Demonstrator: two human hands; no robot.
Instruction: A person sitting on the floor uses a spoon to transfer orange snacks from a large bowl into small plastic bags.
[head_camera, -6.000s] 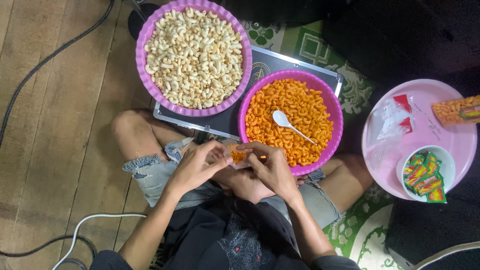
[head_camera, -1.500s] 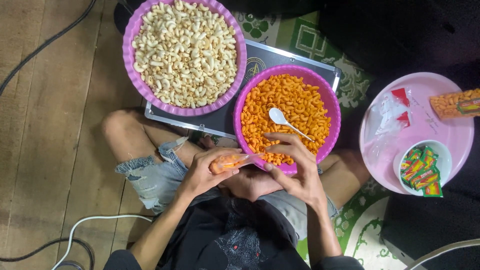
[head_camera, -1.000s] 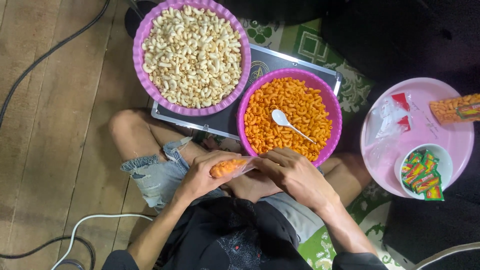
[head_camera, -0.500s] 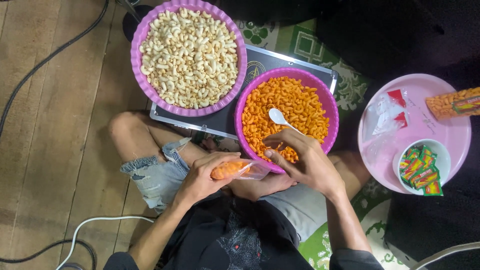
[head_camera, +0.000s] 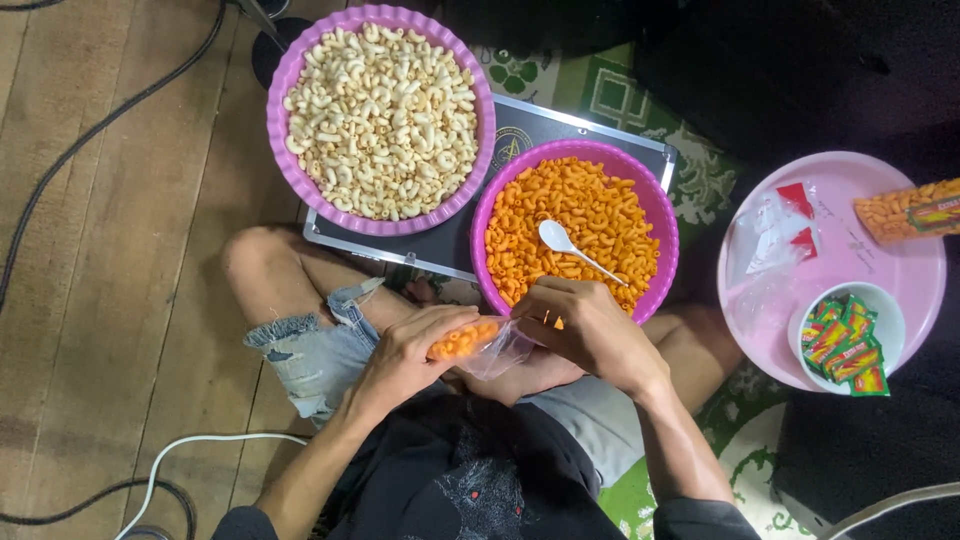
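Note:
My left hand (head_camera: 412, 352) grips a small clear plastic bag (head_camera: 478, 343) partly filled with orange curled snacks, held over my lap. My right hand (head_camera: 585, 328) holds the bag's open end, just below the rim of a purple bowl (head_camera: 663, 215) full of the same orange snacks. A white plastic spoon (head_camera: 567, 246) lies in that bowl, its handle pointing toward my right hand. A larger purple bowl (head_camera: 478, 95) of pale curled snacks sits farther away to the left.
Both bowls rest on a dark flat case (head_camera: 450, 245). At right a pink tray (head_camera: 880, 260) carries empty clear bags (head_camera: 775, 235), a filled snack packet (head_camera: 908, 210) and a white bowl of small sachets (head_camera: 846, 338). Cables (head_camera: 90, 135) cross the wooden floor at left.
My right hand went up to the orange snack bowl and has come back down to the bag's mouth. The left hand has kept the bag in place.

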